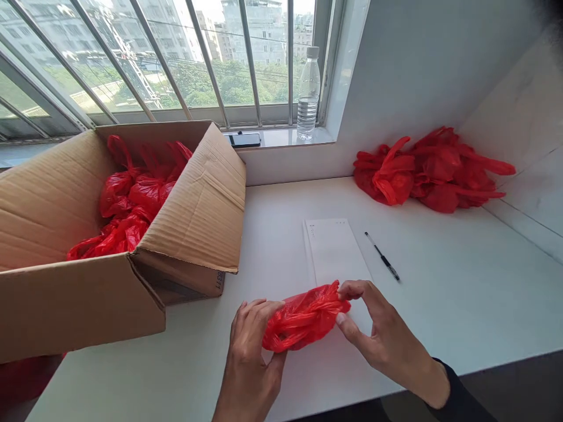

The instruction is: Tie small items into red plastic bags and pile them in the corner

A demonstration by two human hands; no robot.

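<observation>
A crumpled red plastic bag [305, 316], wrapped into a bundle, is held between my two hands just above the front part of the white table. My left hand [253, 351] grips its left end, fingers over the top and thumb below. At the right end, the thumb and index finger of my right hand [373, 322] curve around the bag's tip. What the bag contains cannot be made out. Right behind the bundle lies a white notepad [336, 249], with a black pen [382, 257] to its right.
On the left, an open cardboard box [193, 211] holds several red plastic bags [141, 193]. More red bags [440, 170] are piled against the back right wall. A half-full water bottle [308, 97] and a phone [243, 139] rest on the windowsill [281, 138].
</observation>
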